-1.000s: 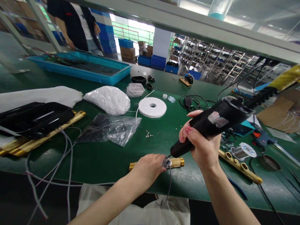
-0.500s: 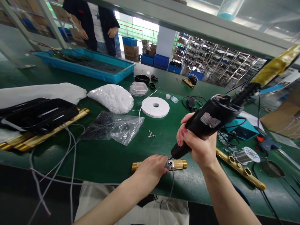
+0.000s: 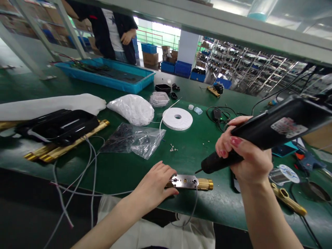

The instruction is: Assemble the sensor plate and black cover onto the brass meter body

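Note:
My right hand [image 3: 249, 155] is wrapped round a black electric screwdriver [image 3: 261, 135]. Its bit points down and left, just above and apart from a brass tube [image 3: 206, 184] that lies near the table's front edge. On the tube sits a silver metal plate [image 3: 190, 182] with screw holes, and a thin grey cable [image 3: 196, 202] comes out by its right end. My left hand [image 3: 159, 181] grips the left end of the tube between thumb and fingers, hiding that end. Several small screws [image 3: 172, 148] lie on the green table behind the plate.
Beyond the screws are a white tape roll [image 3: 177, 119], a clear plastic bag [image 3: 135, 140] and a blue tray [image 3: 140, 84]. Black housings [image 3: 59, 126] lie on brass tubes at left. A solder spool [image 3: 284, 174] stands at right. Across the table stands a person [image 3: 114, 31].
My right hand has lifted the screwdriver away from the plate, toward the right. My left hand has slid left along the tube, uncovering the plate. The view has shifted slightly.

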A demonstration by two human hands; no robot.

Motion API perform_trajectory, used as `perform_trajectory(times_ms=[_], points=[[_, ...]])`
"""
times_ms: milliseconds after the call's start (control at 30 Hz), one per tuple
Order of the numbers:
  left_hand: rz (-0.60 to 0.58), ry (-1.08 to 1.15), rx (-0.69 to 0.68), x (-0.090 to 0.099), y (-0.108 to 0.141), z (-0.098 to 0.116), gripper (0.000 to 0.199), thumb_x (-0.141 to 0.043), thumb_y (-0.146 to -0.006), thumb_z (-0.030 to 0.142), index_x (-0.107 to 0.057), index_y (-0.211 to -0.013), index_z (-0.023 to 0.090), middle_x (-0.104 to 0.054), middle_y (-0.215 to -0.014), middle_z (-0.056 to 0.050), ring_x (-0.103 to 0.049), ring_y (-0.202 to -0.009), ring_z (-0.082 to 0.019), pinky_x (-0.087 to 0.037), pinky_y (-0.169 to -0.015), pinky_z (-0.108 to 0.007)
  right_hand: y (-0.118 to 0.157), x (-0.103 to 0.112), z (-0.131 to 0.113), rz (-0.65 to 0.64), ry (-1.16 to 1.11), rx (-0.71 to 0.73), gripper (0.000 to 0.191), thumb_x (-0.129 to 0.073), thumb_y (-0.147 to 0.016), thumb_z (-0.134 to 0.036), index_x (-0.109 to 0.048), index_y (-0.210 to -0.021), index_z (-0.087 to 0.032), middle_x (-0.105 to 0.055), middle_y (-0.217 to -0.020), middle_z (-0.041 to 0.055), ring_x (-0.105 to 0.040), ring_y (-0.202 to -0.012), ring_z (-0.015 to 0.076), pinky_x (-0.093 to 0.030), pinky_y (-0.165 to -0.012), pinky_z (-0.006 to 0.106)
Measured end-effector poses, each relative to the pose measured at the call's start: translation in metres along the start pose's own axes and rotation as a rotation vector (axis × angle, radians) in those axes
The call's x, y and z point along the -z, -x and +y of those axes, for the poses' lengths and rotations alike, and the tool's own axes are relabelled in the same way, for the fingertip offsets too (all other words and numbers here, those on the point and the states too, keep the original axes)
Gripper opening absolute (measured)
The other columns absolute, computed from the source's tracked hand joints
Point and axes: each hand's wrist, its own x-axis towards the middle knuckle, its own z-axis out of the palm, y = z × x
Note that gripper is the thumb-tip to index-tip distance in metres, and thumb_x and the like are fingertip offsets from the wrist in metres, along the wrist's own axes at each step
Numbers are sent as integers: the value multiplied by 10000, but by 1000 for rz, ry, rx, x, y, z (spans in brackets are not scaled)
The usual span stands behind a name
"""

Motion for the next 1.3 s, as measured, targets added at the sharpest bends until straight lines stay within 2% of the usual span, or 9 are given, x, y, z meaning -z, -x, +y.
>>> perform_trajectory(times_ms=[333,400,467,533,633,800,1100,1200,1300], points=[[-42,-171,-148,9,-6,5,209,-696,-771,258,-602,-915,139,-602,-911,-53,-542,-950,-205,-230,-1111,-433,-2,0,4,50,15,-5,217,-603,-723,-156,-561,-936,-176,-524,-553,-41,-462,-400,101,-384,-396,245],[-84,-85,-104,19,-6,4,280,-731,-737,278,-609,-955,152,-609,-940,-52,-549,-954,-213,-306,-1060,-421,-3,1,3,79,19,9,217,-600,-716,-156,-559,-928,-173,-518,-550,-42,-459,-401,102,-381,-399,246],[-144,141,-18,30,-9,-2,407,-738,-718,384,-593,-1048,194,-615,-1011,-39,-567,-954,-208,-420,-936,-355,-4,3,3,117,24,26,213,-589,-715,-149,-560,-925,-172,-513,-548,-42,-461,-407,104,-382,-408,247],[-101,335,96,36,-19,-13,390,-637,-784,478,-585,-1065,213,-627,-1012,-22,-594,-903,-184,-468,-784,-281,-4,4,3,151,20,41,209,-577,-717,-136,-563,-922,-175,-510,-544,-43,-463,-413,104,-384,-418,246],[116,307,248,31,-45,-33,228,-455,-903,331,-593,-952,156,-635,-818,-22,-597,-742,-157,-448,-691,-268,-3,5,5,194,17,46,205,-577,-716,-128,-567,-914,-178,-510,-538,-42,-463,-418,106,-390,-427,247],[176,199,290,9,-79,-50,62,-552,-808,128,-601,-845,126,-613,-763,-35,-567,-704,-157,-424,-712,-281,-2,7,8,230,41,35,220,-615,-703,-166,-566,-917,-178,-516,-546,-36,-464,-421,114,-390,-419,249],[216,230,303,4,-79,-47,158,-510,-794,70,-594,-672,126,-590,-768,-63,-551,-798,-201,-401,-821,-349,0,7,11,247,16,19,243,-622,-706,-174,-566,-943,-176,-524,-542,-27,-474,-423,117,-400,-433,253],[232,386,338,7,-75,-46,151,-539,-759,63,-584,-635,136,-581,-713,-33,-554,-752,-180,-424,-803,-330,1,5,12,255,10,18,248,-623,-704,-174,-566,-946,-174,-527,-541,-22,-471,-425,117,-399,-440,254],[221,660,384,11,-66,-41,83,-586,-754,128,-585,-671,136,-574,-652,-4,-543,-608,-140,-463,-647,-275,1,2,11,285,-7,20,238,-617,-693,-172,-565,-926,-171,-517,-530,-23,-459,-426,112,-396,-443,248]])
